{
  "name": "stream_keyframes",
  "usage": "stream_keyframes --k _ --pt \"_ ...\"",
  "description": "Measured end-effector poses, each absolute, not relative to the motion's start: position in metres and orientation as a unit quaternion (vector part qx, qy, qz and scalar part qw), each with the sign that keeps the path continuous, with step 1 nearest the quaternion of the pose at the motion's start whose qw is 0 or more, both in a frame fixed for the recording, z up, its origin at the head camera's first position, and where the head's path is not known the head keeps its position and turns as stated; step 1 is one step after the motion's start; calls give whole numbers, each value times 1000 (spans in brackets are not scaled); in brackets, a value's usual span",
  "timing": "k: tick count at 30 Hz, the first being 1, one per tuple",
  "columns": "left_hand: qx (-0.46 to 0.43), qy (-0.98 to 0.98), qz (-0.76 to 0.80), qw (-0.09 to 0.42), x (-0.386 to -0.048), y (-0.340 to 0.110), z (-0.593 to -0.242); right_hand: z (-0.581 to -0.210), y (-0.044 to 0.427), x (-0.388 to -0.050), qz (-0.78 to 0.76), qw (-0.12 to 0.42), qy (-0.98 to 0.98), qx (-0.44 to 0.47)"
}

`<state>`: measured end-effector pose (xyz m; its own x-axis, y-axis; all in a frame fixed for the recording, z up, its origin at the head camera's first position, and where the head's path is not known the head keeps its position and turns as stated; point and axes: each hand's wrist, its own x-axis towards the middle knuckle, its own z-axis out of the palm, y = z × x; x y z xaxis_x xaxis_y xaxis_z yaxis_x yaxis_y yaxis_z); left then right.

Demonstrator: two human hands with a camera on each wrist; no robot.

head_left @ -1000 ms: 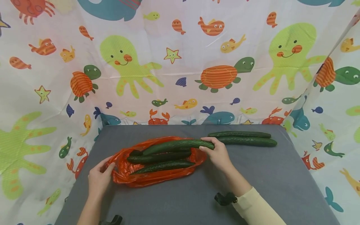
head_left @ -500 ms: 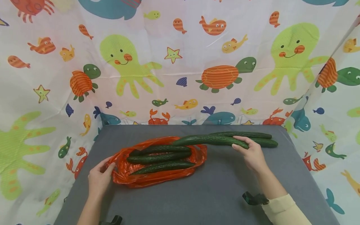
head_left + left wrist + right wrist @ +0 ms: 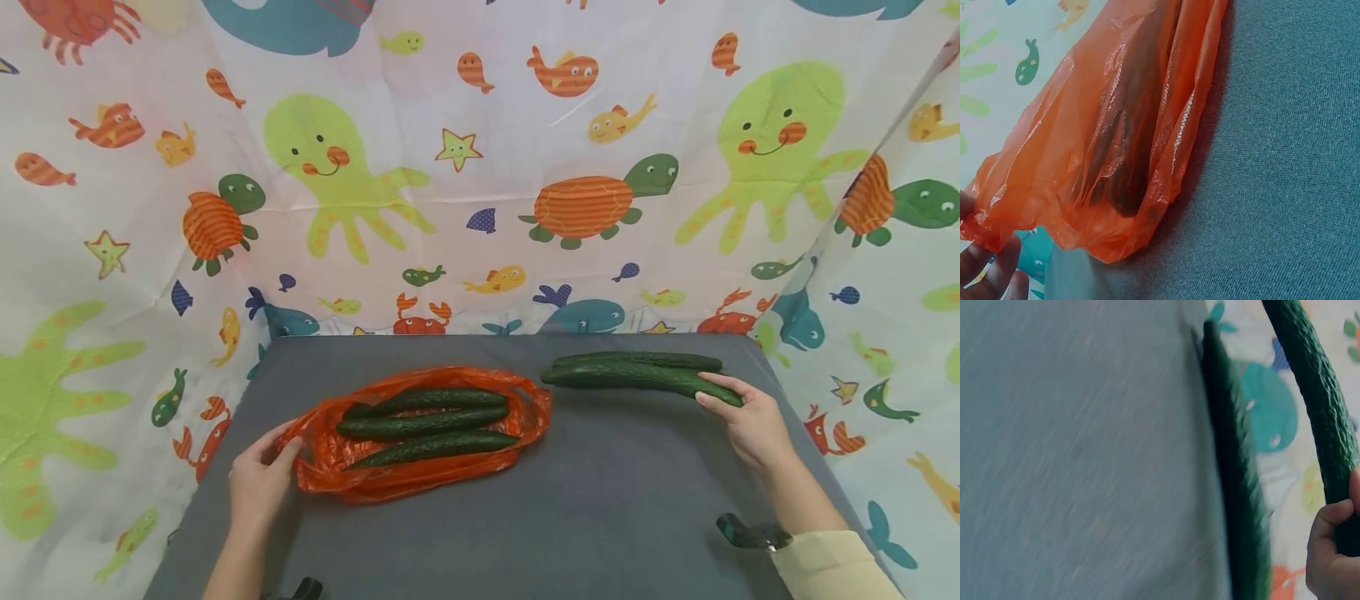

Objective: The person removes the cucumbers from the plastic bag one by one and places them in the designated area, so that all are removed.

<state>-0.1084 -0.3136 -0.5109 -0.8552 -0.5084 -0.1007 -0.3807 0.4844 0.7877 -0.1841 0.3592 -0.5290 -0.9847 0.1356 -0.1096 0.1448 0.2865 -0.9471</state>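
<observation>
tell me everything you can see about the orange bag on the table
The orange bag looks like thin, shiny, crinkled plastic, translucent enough in the left wrist view to show dark shapes through its side. It lies on the left part of the grey table, mouth open upward, with at least three cucumbers inside. The left hand pinches its edge at the left end.

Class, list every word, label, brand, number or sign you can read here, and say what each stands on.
None can be read.
The orange bag, the cucumbers, the grey table and the sea-creature curtain show no lettering.
Any marking on the black wrist devices is too small to tell.
</observation>
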Motion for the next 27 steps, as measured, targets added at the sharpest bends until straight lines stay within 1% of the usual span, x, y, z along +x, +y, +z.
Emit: stream_keyframes --k 7,9,11,13,15,18,20,24,27 --pt "268 -856 -437 63 -106 -317 -512 -556 381 -188 -493 28 863 107" --pt "269 -858 -434 58 -106 -317 -512 -562 384 -190 -469 26 875 115" --pt "266 -861 -430 54 -107 -316 -513 -567 387 -191 -441 11 889 122" --pt "262 -863 -428 54 -108 -316 -514 -571 389 -192 -409 -16 905 116" --pt "256 -866 -426 63 -109 -315 -515 -573 390 -193 -379 -47 918 102" --pt "249 -870 -419 80 -109 -315 -515 -576 390 -196 -342 -76 934 74" --pt "245 -872 -415 87 -108 -315 -515 -577 390 -197 -324 -82 941 58" --pt "245 -871 -418 85 -107 -316 -514 -577 386 -198 -295 -79 952 33" --pt "247 -869 -420 82 -107 -316 -513 -573 381 -200 -288 -97 953 9"
